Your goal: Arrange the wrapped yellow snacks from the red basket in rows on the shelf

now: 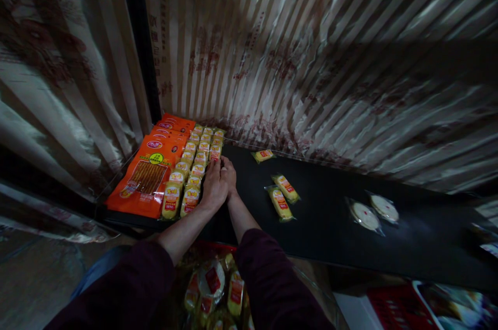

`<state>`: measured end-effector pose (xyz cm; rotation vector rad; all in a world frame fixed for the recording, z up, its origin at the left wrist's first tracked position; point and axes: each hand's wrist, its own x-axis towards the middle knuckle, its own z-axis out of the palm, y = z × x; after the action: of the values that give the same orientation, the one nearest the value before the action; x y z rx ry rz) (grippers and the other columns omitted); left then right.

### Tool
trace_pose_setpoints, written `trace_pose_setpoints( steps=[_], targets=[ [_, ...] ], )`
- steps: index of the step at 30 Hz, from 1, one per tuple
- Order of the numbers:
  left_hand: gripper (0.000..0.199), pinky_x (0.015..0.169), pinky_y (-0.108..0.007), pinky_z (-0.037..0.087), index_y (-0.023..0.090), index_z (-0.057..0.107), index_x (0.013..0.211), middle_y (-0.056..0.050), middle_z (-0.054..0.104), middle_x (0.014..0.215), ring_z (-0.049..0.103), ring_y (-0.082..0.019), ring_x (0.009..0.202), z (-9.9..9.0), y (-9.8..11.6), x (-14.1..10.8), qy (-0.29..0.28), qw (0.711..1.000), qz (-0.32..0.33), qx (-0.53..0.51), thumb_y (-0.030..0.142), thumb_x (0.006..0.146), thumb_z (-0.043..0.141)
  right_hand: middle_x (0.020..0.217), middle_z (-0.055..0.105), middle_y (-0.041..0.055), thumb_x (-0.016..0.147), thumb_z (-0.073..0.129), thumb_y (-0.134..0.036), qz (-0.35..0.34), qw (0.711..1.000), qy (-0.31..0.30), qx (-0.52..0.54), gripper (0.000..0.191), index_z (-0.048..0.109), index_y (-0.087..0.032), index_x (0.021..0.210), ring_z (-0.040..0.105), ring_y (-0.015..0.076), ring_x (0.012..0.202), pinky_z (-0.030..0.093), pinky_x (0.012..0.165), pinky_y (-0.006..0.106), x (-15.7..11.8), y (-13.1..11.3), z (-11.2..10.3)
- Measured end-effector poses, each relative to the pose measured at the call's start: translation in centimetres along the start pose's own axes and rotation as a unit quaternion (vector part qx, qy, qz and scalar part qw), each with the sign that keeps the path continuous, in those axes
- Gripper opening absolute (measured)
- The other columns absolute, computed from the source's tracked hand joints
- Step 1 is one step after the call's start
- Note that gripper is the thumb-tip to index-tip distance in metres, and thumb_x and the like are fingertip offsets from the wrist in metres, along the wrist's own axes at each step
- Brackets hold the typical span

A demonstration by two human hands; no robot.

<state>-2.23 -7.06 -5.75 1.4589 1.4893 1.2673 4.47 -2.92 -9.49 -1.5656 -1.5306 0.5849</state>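
Observation:
Small yellow wrapped cakes [190, 200] lie in overlapping rows on a black shelf [311, 216], beside orange snack bags [136, 190]. At the right-hand row, my left hand [215, 184] and my right hand [229, 174] are side by side, touching, with fingertips at a yellow pack [215, 150] near the back. The fingers of both hands look close together; whether anything is between them is hidden. Right of my hands, two yellow packs [280, 203] lie next to each other, and one more yellow pack [263, 155] is near the back edge.
Two round white wrapped items [364, 216] lie farther right on the shelf. Pleated, patterned sheeting [249, 60] hangs behind, with a dark post [140, 34] at the left corner. Below my arms is a container of wrapped cakes [212, 280]; a red crate [400, 306] stands lower right.

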Motion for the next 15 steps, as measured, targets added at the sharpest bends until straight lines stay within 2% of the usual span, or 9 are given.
trace_pose_setpoints(
  steps=[3,9,15],
  targets=[
    [0.041,0.112,-0.046,0.024,0.017,0.057,0.119,-0.009,0.056,0.127,0.040,-0.026,0.129,-0.2,0.4,-0.1,-0.004,1.000,-0.016,0.016,0.017,0.082,0.041,0.105,0.063,0.0070,0.076,0.042,-0.011,0.002,0.999,-0.005,-0.048,0.039,0.057,-0.018,0.112,0.053,0.0198,0.102,0.041,0.091,0.031,0.0,0.1,0.4],
    [0.037,0.109,-0.041,0.031,0.016,0.059,0.115,-0.012,0.058,0.124,0.043,-0.024,0.127,-0.5,1.5,-0.2,-0.016,0.998,-0.015,0.054,0.020,0.082,0.041,0.107,0.060,0.0093,0.081,0.040,-0.013,-0.004,0.994,-0.013,-0.112,0.035,0.056,-0.021,0.111,0.049,0.0231,0.108,0.035,0.094,0.037,-0.1,0.4,1.0],
    [0.042,0.110,-0.042,0.028,0.011,0.055,0.120,-0.014,0.054,0.128,0.042,-0.026,0.127,-0.1,-0.4,0.5,-0.019,0.997,0.010,0.073,0.018,0.082,0.038,0.110,0.058,0.0086,0.082,0.040,-0.013,0.001,0.987,-0.024,-0.158,0.036,0.053,-0.021,0.114,0.047,0.0223,0.108,0.035,0.094,0.036,0.0,0.3,0.8]
  ],
)
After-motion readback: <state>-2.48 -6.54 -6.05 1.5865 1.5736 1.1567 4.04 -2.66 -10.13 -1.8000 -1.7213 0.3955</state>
